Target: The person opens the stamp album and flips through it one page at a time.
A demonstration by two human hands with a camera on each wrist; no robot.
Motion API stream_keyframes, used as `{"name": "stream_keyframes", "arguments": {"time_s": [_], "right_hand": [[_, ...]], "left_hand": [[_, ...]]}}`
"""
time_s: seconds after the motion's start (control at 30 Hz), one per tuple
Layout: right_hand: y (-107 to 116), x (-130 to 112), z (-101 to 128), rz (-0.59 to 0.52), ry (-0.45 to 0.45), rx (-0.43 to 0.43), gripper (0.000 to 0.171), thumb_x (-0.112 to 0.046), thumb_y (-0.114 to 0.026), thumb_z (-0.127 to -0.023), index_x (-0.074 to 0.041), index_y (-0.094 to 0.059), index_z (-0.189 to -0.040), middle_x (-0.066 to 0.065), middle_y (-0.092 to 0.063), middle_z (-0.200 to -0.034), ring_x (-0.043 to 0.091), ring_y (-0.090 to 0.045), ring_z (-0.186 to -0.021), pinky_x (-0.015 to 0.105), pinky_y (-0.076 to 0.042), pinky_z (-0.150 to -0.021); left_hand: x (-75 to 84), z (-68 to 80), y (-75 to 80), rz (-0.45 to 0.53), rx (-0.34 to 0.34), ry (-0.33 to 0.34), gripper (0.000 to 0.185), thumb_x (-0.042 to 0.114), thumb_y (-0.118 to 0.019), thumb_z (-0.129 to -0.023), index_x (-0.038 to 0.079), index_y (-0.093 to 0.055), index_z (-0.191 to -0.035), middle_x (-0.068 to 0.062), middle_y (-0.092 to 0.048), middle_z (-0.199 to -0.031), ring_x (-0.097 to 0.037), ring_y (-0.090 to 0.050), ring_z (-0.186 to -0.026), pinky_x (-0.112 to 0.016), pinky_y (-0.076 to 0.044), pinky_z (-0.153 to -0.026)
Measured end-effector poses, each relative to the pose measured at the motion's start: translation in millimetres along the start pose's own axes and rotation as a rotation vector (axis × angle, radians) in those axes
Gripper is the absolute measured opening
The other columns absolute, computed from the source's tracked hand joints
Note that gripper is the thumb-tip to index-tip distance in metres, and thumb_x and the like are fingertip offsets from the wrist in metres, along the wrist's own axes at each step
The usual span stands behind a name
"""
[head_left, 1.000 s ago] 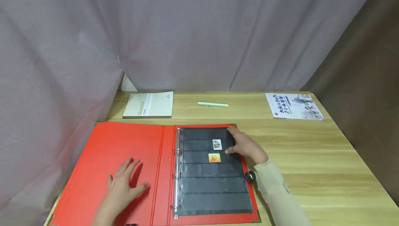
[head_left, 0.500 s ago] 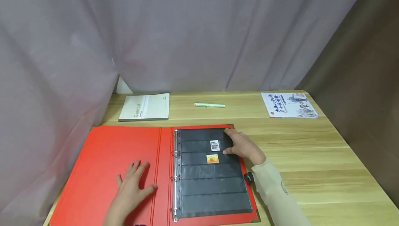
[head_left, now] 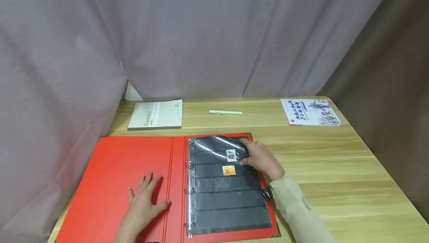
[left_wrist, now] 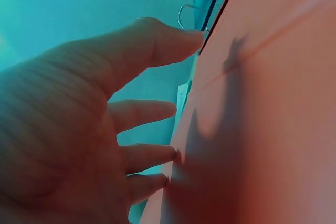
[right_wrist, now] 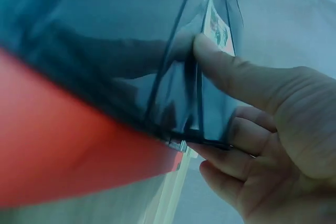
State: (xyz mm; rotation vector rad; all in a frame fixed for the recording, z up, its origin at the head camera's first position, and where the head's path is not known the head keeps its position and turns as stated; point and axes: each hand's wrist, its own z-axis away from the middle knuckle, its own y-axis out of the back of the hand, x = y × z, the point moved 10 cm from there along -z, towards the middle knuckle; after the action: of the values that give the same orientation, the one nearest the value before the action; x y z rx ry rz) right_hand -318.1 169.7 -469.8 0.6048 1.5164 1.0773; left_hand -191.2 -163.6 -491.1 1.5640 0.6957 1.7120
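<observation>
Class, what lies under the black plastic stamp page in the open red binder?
Beneath the black plastic stamp page the open red binder shows its cover at the edges. The right hand lifts one corner; the page hides everything else.

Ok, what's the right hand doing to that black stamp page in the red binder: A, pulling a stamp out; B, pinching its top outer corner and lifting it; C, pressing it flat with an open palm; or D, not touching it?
B: the right hand pinches the top outer corner of the black stamp page between thumb and fingers, and that corner curls up off the red binder, clearest in the right wrist view.
</observation>
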Motion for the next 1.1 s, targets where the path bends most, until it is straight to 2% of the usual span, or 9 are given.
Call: {"name": "stream_keyframes", "arguments": {"time_s": [0.17, 0.3, 0.5, 0.6, 0.73, 0.83, 0.93, 1.03, 1.1], "right_hand": [[9.0, -1.1, 0.9, -0.017, -0.010, 0.080, 0.079, -0.006, -0.094, -0.067, 0.000, -0.058, -0.137, 0.017, -0.068, -0.116, 0.031, -0.061, -0.095, 0.049, -0.051, -0.090], [13.1, 1.5, 1.4, -0.044, -0.026, 0.115, 0.085, -0.004, -0.092, -0.069, -0.001, -0.052, -0.144, 0.021, -0.067, -0.121, 0.033, -0.062, -0.097, 0.050, -0.051, -0.090], [14.1, 8.3, 6.2, -0.123, 0.007, 0.132, 0.087, 0.009, -0.082, -0.071, 0.002, -0.044, -0.150, 0.025, -0.059, -0.136, 0.036, -0.061, -0.113, 0.052, -0.051, -0.093], [14.0, 9.5, 13.1, -0.154, 0.039, 0.126, 0.083, 0.010, -0.077, -0.074, 0.001, -0.045, -0.150, 0.027, -0.066, -0.115, 0.032, -0.062, -0.094, 0.047, -0.053, -0.082], [12.6, 12.2, 23.7, -0.191, 0.027, 0.105, 0.083, 0.009, -0.076, -0.078, -0.002, -0.042, -0.152, 0.024, -0.064, -0.109, 0.020, -0.051, -0.070, 0.036, -0.047, -0.064], [11.0, 14.6, 31.1, -0.242, -0.017, 0.085, 0.088, 0.008, -0.078, -0.078, -0.002, -0.036, -0.155, 0.021, -0.064, -0.105, 0.018, -0.050, -0.068, 0.033, -0.046, -0.060], [10.5, 15.9, 38.0, -0.312, -0.067, 0.077, 0.093, 0.006, -0.080, -0.077, 0.002, -0.031, -0.156, 0.016, -0.062, -0.090, 0.019, -0.054, -0.069, 0.033, -0.048, -0.062], [12.0, 15.1, 44.4, -0.378, -0.091, 0.081, 0.094, 0.006, -0.079, -0.076, 0.007, -0.027, -0.154, 0.027, -0.063, -0.116, 0.019, -0.058, -0.071, 0.034, -0.051, -0.064], [13.3, 13.3, 48.3, -0.411, -0.093, 0.083, 0.092, 0.006, -0.078, -0.078, 0.008, -0.027, -0.154, 0.033, -0.055, -0.135, 0.018, -0.059, -0.071, 0.033, -0.053, -0.064]], "left_hand": [[3.2, -0.2, 0.4, 0.018, 0.000, -0.007, 0.078, 0.027, -0.083, -0.082, 0.003, -0.048, -0.148, -0.033, -0.027, -0.157, -0.052, -0.012, -0.147, -0.079, 0.006, -0.106], [4.7, -1.2, 1.6, 0.032, 0.005, -0.014, 0.077, 0.026, -0.081, -0.083, 0.003, -0.048, -0.148, -0.032, -0.027, -0.158, -0.052, -0.011, -0.148, -0.078, 0.007, -0.106], [5.8, -1.7, 0.7, 0.052, 0.001, -0.018, 0.074, 0.028, -0.079, -0.085, 0.003, -0.048, -0.148, -0.032, -0.027, -0.158, -0.052, -0.010, -0.148, -0.078, 0.007, -0.106], [5.1, -1.0, -0.7, 0.056, -0.002, -0.017, 0.073, 0.028, -0.078, -0.086, 0.003, -0.048, -0.148, -0.032, -0.028, -0.158, -0.053, -0.010, -0.148, -0.079, 0.007, -0.106], [4.2, 1.4, -0.7, 0.062, 0.006, -0.027, 0.070, 0.028, -0.077, -0.088, 0.003, -0.049, -0.147, -0.032, -0.028, -0.158, -0.053, -0.010, -0.147, -0.078, 0.007, -0.106], [4.1, 3.7, 0.0, 0.065, 0.012, -0.034, 0.068, 0.028, -0.076, -0.089, 0.004, -0.050, -0.147, -0.032, -0.029, -0.157, -0.053, -0.010, -0.148, -0.078, 0.007, -0.106], [4.4, 5.3, 0.3, 0.069, 0.013, -0.036, 0.067, 0.028, -0.076, -0.089, 0.004, -0.051, -0.146, -0.032, -0.029, -0.157, -0.054, -0.011, -0.147, -0.079, 0.006, -0.106], [5.8, 5.7, 1.0, 0.069, 0.017, -0.044, 0.066, 0.029, -0.075, -0.090, 0.004, -0.051, -0.146, -0.033, -0.031, -0.156, -0.055, -0.013, -0.146, -0.080, 0.004, -0.105], [6.6, 5.7, 1.7, 0.073, 0.020, -0.045, 0.066, 0.029, -0.076, -0.090, 0.004, -0.051, -0.146, -0.033, -0.032, -0.155, -0.055, -0.013, -0.146, -0.080, 0.004, -0.105]]}}
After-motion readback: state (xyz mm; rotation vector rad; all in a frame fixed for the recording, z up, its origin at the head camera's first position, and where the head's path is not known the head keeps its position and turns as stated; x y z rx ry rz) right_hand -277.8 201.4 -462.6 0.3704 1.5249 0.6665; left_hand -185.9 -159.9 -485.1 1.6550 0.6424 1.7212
